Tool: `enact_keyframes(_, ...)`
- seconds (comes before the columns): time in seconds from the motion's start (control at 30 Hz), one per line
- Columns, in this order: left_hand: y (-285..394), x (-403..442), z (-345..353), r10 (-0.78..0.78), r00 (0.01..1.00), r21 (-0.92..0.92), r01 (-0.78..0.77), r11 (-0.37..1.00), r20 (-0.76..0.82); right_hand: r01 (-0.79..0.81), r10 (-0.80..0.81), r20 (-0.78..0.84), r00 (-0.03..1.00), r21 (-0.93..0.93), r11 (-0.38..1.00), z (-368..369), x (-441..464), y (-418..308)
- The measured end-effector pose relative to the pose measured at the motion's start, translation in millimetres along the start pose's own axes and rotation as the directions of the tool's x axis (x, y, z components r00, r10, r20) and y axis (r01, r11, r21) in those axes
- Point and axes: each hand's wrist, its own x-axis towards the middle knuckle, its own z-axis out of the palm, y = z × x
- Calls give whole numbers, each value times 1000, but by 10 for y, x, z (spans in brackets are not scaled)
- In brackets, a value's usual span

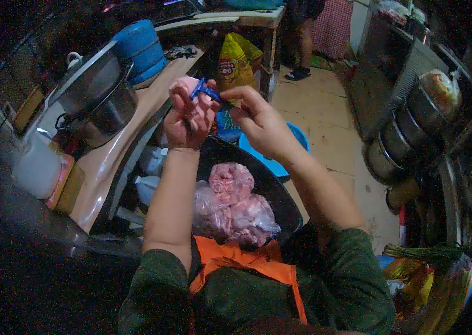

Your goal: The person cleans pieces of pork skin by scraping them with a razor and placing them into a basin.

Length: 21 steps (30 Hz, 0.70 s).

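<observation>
My left hand [187, 125] is raised in front of me, its fingers wrapped round a pale pink piece of raw meat [183, 86]. My right hand [261, 123] grips a blue disposable razor [207, 91], whose head lies against or just over the meat. Part of the razor's handle is hidden by my fingers. Beneath my forearms, clear plastic bags of pink raw meat [233, 192] rest in a large black tub [280, 204].
A light blue basin [298, 137] stands on the floor beyond the tub. Left are a counter [102, 178], a big metal pot [93, 109] and a blue water jug [140, 53]. Stacked pots [398, 134] line the right. A person's leg [306, 47] shows at the back.
</observation>
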Motion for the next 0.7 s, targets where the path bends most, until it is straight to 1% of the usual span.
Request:
enact_keyframes(0.03,39,-31,12,-35,991,18,37,999,-130,1,-1,3,1000,0,1000,-12,-2,0)
enact_keyframes(0.07,78,-55,66,-69,964,26,78,997,-257,14,0,84,997,-170,985,-40,-5,-3)
enact_keyframes(0.1,114,-56,48,-64,964,29,74,997,-260,42,14,162,987,-334,942,-65,-1,-18)
enact_keyframes(0.13,165,-52,28,-66,966,8,71,997,-249,50,7,170,985,-330,943,-79,-5,-57)
enact_keyframes(0.2,204,-28,42,-62,969,-8,62,998,-238,-101,124,94,988,-217,971,-93,-22,-203)
enact_keyframes(0.23,180,-22,40,-19,969,-1,19,1000,-247,-99,123,101,987,-216,971,-63,-8,-173)
enact_keyframes(0.27,157,-22,50,24,966,5,-23,1000,-256,-21,22,4,1000,-144,989,-22,9,-118)
enact_keyframes(0.3,151,-32,50,26,966,5,-26,1000,-258,63,-71,-101,992,-81,995,23,20,-68)
enact_keyframes(0.33,143,-38,57,7,975,-32,-15,999,-224,62,-70,-99,993,-82,995,67,13,-38)
enact_keyframes(0.4,85,-24,93,9,990,-22,-13,1000,-139,61,-59,18,998,-148,987,148,-12,4)
enact_keyframes(0.43,92,-13,104,11,990,-20,-14,1000,-140,62,-60,20,998,-146,987,152,-15,22)
enact_keyframes(0.5,138,-4,94,51,985,-47,-59,997,-165,16,21,112,994,-325,946,139,-23,55)
enact_keyframes(0.53,166,-4,44,61,980,-75,-77,994,-189,55,8,176,984,-349,936,91,-27,52)
enact_keyframes(0.57,199,-3,36,68,979,-72,-83,994,-193,58,7,184,983,-347,936,64,-24,-37)
enact_keyframes(0.6,230,2,38,61,981,-70,-75,995,-182,-38,89,147,985,-317,948,35,-23,-178)
enact_keyframes(0.67,251,5,39,57,983,-70,-70,995,-176,-117,134,54,990,-240,964,51,-7,-230)
enact_keyframes(0.7,225,10,43,45,979,-100,-66,993,-198,-118,136,58,989,-240,963,95,0,-176)
